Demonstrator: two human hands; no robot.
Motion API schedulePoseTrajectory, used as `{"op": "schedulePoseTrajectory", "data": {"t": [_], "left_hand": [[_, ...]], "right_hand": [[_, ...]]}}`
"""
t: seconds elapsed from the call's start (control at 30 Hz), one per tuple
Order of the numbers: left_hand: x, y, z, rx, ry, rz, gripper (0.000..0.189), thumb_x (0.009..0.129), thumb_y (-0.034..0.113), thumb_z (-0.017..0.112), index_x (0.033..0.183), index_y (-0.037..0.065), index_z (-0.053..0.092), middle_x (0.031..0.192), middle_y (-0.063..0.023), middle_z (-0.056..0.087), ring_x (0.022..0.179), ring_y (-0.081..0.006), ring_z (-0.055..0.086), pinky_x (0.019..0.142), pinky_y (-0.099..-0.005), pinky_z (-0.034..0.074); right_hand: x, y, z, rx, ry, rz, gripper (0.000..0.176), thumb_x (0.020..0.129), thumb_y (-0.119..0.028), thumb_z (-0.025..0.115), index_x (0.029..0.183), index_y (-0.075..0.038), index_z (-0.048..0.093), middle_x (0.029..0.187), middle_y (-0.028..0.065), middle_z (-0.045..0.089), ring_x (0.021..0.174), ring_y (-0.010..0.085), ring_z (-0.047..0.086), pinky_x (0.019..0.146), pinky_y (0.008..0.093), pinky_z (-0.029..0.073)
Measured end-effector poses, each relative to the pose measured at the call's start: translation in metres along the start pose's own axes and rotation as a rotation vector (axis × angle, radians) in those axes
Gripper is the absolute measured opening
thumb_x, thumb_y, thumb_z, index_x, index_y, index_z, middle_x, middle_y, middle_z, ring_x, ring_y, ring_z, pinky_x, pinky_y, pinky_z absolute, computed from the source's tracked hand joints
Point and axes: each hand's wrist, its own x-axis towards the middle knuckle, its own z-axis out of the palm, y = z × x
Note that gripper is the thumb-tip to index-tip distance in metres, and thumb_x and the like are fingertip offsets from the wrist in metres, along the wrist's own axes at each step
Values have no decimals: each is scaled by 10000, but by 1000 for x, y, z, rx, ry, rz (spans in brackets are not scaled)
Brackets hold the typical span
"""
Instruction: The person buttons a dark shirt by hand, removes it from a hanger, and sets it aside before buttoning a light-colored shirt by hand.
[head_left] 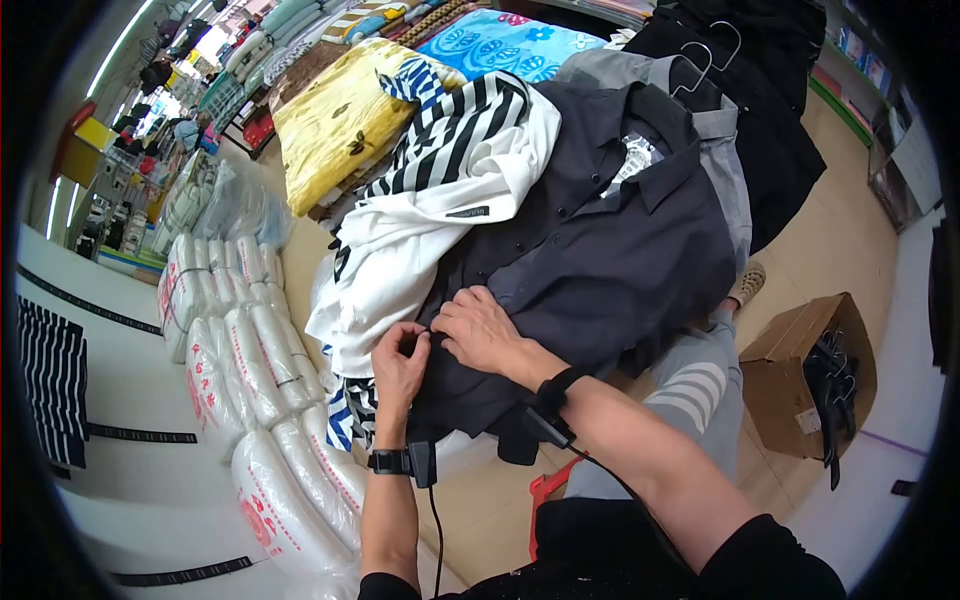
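A dark grey button-up shirt (620, 265) lies front side up, with its collar at the upper right and its row of buttons running down toward me. At the lower front edge, my left hand (400, 368) pinches the cloth between thumb and fingers. My right hand (480, 332) is right beside it, fingers curled in on the same strip of shirt front. Whatever button sits between the fingertips is hidden. A white top with black stripes (440, 230) lies crumpled along the shirt's left side.
Black garments on hangers (770, 120) lie at the upper right. A yellow folded blanket (345, 125) and a blue one (510, 45) are behind. Plastic-wrapped bundles (255, 365) line the left. A cardboard box (780, 390) with black hangers (838, 375) stands on the floor at right.
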Motion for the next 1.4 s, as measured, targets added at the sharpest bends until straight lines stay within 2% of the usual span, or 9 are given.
{"op": "schedulePoseTrajectory", "data": {"t": [0.1, 0.2, 0.33, 0.47, 0.63, 0.73, 0.97, 1.07, 1.4], "left_hand": [[-4, 0, 7, -41, 57, 29, 115, 979, 83, 758, 1038, -3, 709, 893, 1, 704, 802, -76, 618, 757, -242, 510], [-5, -6, 12, -37, 95, 60, 113, 990, 78, 750, 1046, -7, 703, 920, -6, 711, 828, -83, 626, 780, -250, 519], [-9, -12, 13, -3, 97, 35, 109, 1006, 51, 728, 1081, -20, 693, 961, -32, 724, 876, -103, 645, 827, -262, 530], [-6, -14, 17, 25, 90, 55, 125, 1009, 66, 725, 1086, -26, 690, 996, -50, 728, 919, -126, 648, 870, -275, 522], [-6, -4, 21, -40, 152, 17, 122, 987, 82, 735, 1035, -26, 709, 954, -109, 754, 892, -193, 693, 866, -319, 541], [-9, -6, 18, -2, 106, 17, 133, 1002, 78, 730, 1075, -26, 690, 991, -72, 740, 918, -145, 657, 876, -290, 520], [-10, -3, 24, -7, 139, 21, 140, 1005, 78, 725, 1087, -28, 686, 1002, -84, 737, 934, -155, 664, 885, -293, 523], [-9, -1, 28, -20, 189, 36, 111, 982, 57, 733, 1035, -35, 698, 937, -112, 741, 873, -189, 686, 847, -316, 544], [-5, -14, 22, -174, 97, -91, 119, 980, 54, 756, 1057, -25, 712, 967, -33, 737, 874, -100, 653, 825, -261, 535]], "right_hand": [[8, -7, 2, 31, 98, 68, 260, 831, -160, 776, 1078, -121, 702, 1092, 80, 671, 1077, 284, 597, 1008, 425, 413], [14, -16, 11, -143, 82, 57, 213, 851, -162, 739, 1058, -123, 712, 1069, 81, 644, 1055, 283, 590, 993, 432, 413], [19, -8, 19, -137, 101, -11, 120, 871, -155, 698, 983, -133, 732, 1043, 70, 637, 1056, 270, 586, 967, 413, 422], [18, 8, 12, 119, 34, 61, 69, 879, -130, 731, 945, -115, 747, 1019, 59, 672, 1057, 264, 589, 967, 398, 426], [22, 10, 11, 215, 35, 100, 50, 878, -117, 753, 926, -102, 751, 974, 51, 701, 1023, 271, 600, 946, 410, 425], [21, 12, 11, 252, 42, 100, 47, 881, -125, 754, 915, -94, 759, 950, 51, 713, 1016, 272, 609, 946, 414, 427], [23, 10, 8, 255, -10, 164, 91, 870, -145, 716, 902, -82, 773, 956, 71, 759, 1027, 265, 620, 975, 409, 431], [24, 10, 6, 267, -27, 187, 95, 863, -148, 708, 899, -84, 769, 962, 72, 767, 1021, 263, 620, 972, 408, 430], [22, 12, 12, 260, -6, 177, 102, 873, -178, 729, 946, -118, 768, 908, 55, 725, 982, 261, 594, 938, 413, 421]]}}
